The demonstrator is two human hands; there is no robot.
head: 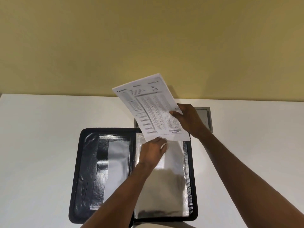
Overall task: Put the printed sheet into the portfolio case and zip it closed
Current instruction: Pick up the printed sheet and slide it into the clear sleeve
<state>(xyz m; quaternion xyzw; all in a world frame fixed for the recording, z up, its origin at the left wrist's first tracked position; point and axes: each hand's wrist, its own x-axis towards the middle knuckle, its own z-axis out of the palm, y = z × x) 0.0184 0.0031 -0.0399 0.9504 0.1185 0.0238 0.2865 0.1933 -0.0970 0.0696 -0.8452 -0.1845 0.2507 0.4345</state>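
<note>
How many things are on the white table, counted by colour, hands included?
Black: 1, the open portfolio case
White: 1, the printed sheet, held above the case by the right hand and left hand
Grey: 1, a panel set in the table
Hands: 2
Total: 5

Both bare forearms were stretched forward from the bottom edge, angled in toward each other. The right hand (187,120) was raised higher, thumb laid across the front and fingers tucked behind in a pinch. The left hand (153,149) was kept lower, knuckles up, fingertips curled and pinched too.
</note>
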